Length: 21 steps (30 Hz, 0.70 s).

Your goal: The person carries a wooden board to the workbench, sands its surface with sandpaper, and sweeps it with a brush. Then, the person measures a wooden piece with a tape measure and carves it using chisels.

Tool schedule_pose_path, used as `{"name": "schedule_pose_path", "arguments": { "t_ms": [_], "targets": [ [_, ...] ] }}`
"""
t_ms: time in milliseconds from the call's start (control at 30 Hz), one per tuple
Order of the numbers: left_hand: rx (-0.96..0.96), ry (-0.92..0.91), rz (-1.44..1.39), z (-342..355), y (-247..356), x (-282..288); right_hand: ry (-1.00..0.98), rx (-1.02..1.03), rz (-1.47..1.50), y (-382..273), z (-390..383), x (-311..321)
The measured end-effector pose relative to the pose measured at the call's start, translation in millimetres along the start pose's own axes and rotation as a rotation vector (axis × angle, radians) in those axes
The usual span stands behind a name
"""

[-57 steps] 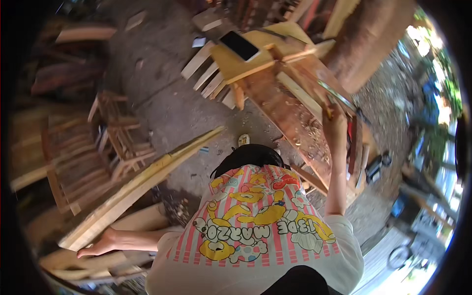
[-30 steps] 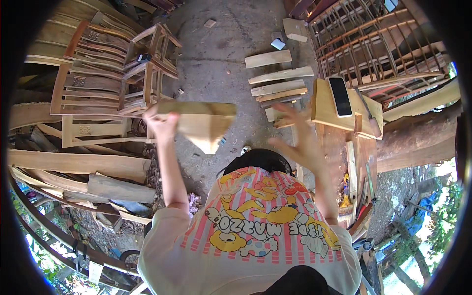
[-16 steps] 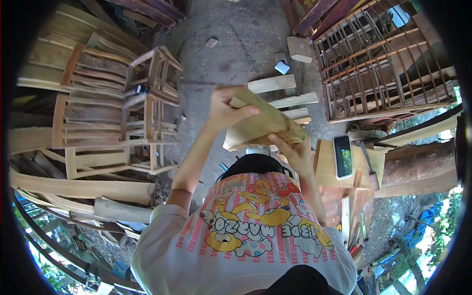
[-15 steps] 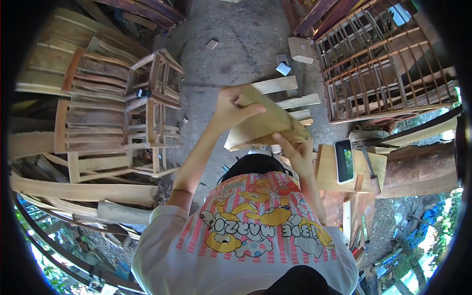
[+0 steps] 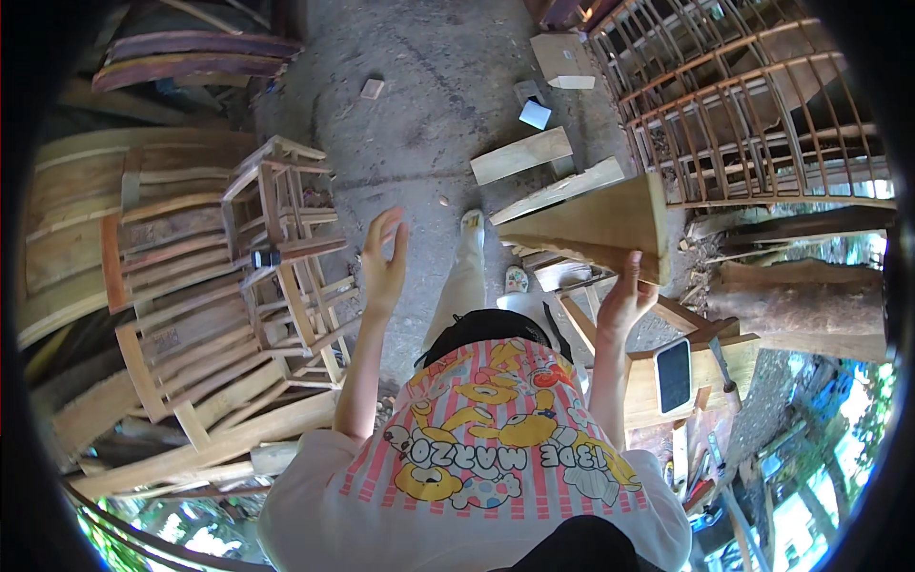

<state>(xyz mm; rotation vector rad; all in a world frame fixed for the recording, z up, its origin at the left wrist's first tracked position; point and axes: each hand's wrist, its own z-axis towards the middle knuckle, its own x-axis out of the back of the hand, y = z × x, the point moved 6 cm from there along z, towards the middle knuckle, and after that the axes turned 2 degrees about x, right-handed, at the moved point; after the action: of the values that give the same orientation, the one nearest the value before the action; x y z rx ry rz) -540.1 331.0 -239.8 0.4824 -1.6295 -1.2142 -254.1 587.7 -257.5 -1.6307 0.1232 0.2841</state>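
My right hand point(image 5: 633, 305) grips a pale, rough-edged wooden board point(image 5: 596, 229) by its near end, with the thumb on its edge; the board slants out ahead of me on the right. My left hand point(image 5: 384, 262) is raised in the air, empty, with fingers apart and slightly bent. Below my right hand stands a wooden workbench point(image 5: 640, 381), bearing a phone point(image 5: 675, 375) with a dark screen and a long tool with a handle point(image 5: 728, 381). Pale planks point(image 5: 519, 153) lie on the floor past the held board.
Stacked wooden chair frames point(image 5: 286, 248) and timber point(image 5: 76, 276) crowd the left side. Slatted wooden frames point(image 5: 734, 114) stand at the upper right, near a cardboard box point(image 5: 562, 62). The grey concrete floor point(image 5: 400, 133) runs between them, and a thick log-edged slab point(image 5: 791, 305) is at the right.
The board has moved from between both hands out to the right, in my right hand alone. My left hand has let go and moved left. My legs and feet have come into view.
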Motion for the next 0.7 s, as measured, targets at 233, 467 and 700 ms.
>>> {"name": "schedule_pose_path", "arguments": {
  "t_ms": [233,467,700],
  "targets": [
    [-0.052,-0.344,0.3,70.2,-74.8,-26.1,0.317,0.024,0.046,78.2,64.4,-8.4],
    [0.096,-0.6,0.267,136.0,-171.2,-86.1,0.27,-0.111,-0.07,191.8,116.6,-44.8],
    [0.202,-0.764,0.065,123.1,-259.9,-205.0,0.277,-0.304,-0.015,343.6,167.8,-50.0]
  ]
}}
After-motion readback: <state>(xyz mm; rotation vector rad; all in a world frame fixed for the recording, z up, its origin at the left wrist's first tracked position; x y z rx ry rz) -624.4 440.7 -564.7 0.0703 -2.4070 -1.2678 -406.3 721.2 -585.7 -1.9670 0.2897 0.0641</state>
